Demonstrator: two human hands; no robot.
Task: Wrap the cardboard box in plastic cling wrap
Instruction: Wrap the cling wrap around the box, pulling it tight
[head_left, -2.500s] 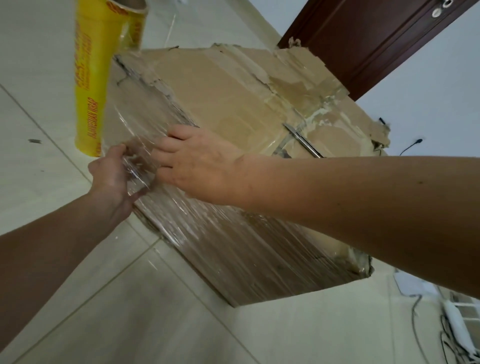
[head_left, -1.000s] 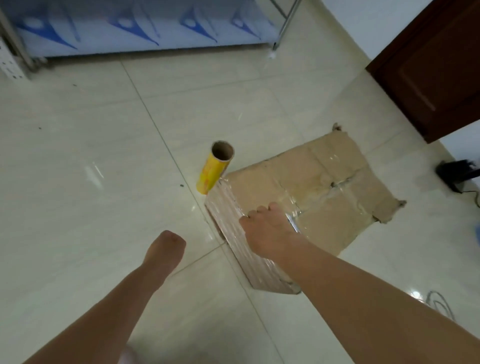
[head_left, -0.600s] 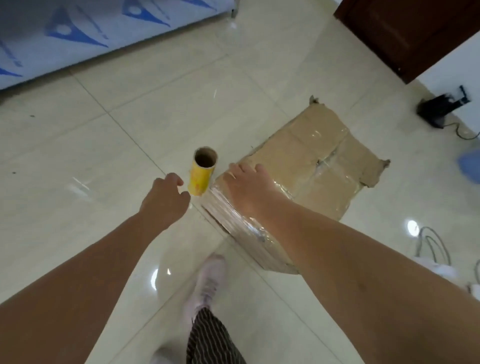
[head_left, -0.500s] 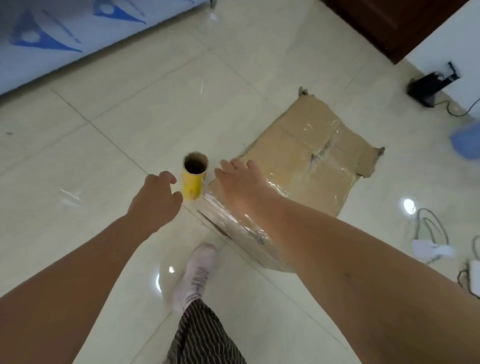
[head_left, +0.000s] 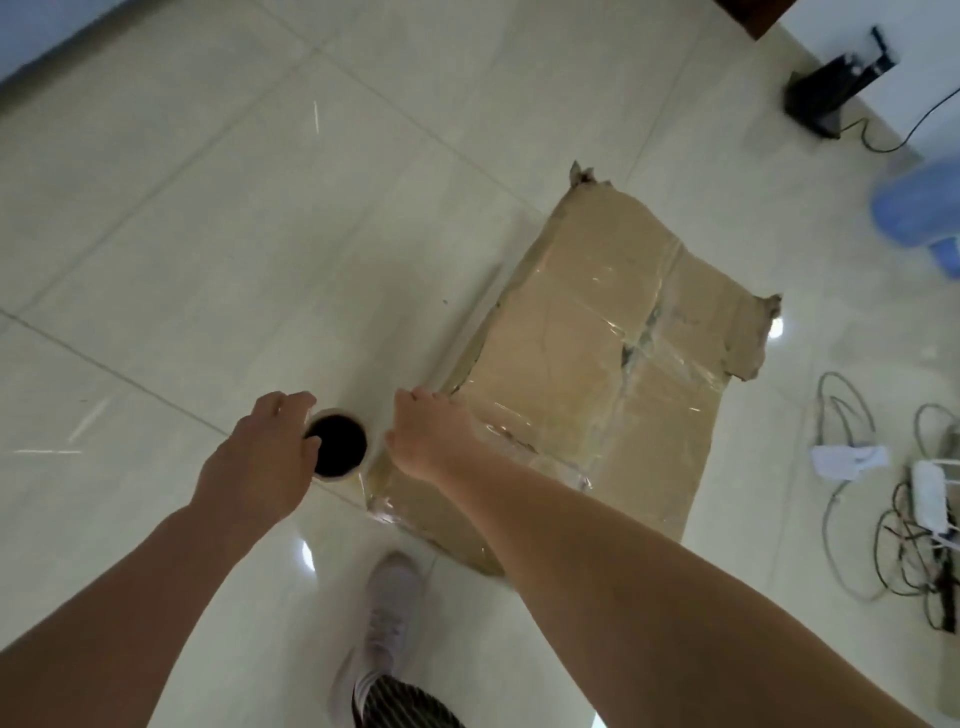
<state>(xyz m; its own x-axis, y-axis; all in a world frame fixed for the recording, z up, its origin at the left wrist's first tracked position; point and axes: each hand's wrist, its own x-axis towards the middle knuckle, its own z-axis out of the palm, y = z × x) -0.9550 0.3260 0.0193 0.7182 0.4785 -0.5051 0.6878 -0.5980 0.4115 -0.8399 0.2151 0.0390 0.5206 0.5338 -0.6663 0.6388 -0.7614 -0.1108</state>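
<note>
A worn brown cardboard box (head_left: 592, 332) stands on the tiled floor, its near end covered in shiny cling wrap. The cling wrap roll (head_left: 338, 446) stands upright just left of the box's near corner; I look straight down its dark hollow core. My left hand (head_left: 260, 457) curls around the roll's top rim. My right hand (head_left: 428, 434) rests flat on the wrapped near corner of the box, fingers spread.
My foot in a pale shoe (head_left: 387, 623) stands below the box. Tangled cables and a white power strip (head_left: 930, 499) lie at the right. A black device (head_left: 831, 88) and a blue object (head_left: 919, 208) sit at the far right.
I have stood up and now look straight down. My left hand has moved from near the roll onto its top rim. My right hand stays on the box's wrapped corner.
</note>
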